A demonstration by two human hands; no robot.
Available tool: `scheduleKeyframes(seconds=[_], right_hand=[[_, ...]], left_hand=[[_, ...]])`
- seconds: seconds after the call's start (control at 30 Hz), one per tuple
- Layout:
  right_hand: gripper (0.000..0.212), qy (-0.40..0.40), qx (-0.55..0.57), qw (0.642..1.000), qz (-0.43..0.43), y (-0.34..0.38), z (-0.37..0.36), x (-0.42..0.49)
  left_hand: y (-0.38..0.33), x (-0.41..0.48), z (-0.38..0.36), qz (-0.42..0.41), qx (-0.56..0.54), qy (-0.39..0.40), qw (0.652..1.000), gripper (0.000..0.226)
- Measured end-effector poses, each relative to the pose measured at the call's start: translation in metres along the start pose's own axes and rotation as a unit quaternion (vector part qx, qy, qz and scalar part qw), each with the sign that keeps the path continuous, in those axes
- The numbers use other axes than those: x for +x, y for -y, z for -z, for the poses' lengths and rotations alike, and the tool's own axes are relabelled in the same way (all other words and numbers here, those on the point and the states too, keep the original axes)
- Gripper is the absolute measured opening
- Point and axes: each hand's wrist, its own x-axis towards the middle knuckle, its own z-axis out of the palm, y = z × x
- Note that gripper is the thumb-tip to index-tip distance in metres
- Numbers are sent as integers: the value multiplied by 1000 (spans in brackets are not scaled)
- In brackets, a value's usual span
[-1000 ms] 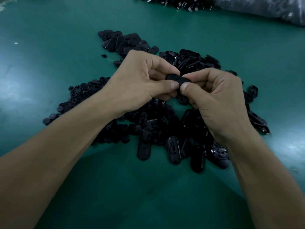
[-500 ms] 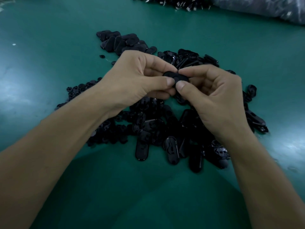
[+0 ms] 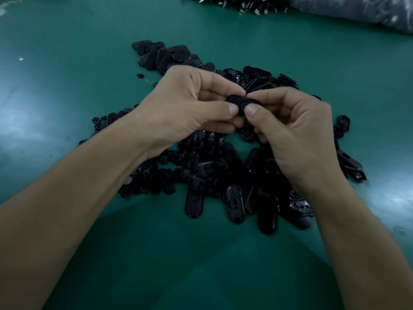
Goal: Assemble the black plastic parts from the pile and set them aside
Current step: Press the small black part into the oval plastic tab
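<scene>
Left hand (image 3: pixel 190 108) and right hand (image 3: pixel 297 135) pinch one black part (image 3: pixel 239 100) above the pile (image 3: pixel 210 175).

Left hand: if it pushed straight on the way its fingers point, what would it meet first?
Probably the right hand, whose fingers pinch the other end of the same black part that the left hand holds; depth is judged from one view only.

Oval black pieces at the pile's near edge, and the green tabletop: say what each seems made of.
Oval black pieces: apparently moulded plastic, semi-gloss; soft highlights on smooth rims, recessed shapes inside. The black part pinched by the left hand and right hand looks alike. Green tabletop: smooth mat or coated sheet, satin; broad pale glare patches; exact material unclear.
</scene>
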Motion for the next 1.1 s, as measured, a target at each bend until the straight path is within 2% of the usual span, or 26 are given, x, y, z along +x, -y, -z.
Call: scheduleKeyframes(seconds=[0.37, 0.77, 0.97, 1.1], right_hand=[[13, -3, 6, 1000, -23, -3, 0, -1], [17, -3, 20, 999, -39, 0, 0, 0], [19, -36, -104, 993, 36, 1, -1, -4], [16, -62, -120, 989, 62, -1, 0, -2]], left_hand=[[5, -1, -3, -24, 60, -21, 998, 15], [5, 2, 0, -1, 13, -17, 1000, 14], [6, 1, -4, 0, 11, -31, 999, 15], [5, 1, -5, 12, -6, -21, 1000, 16]])
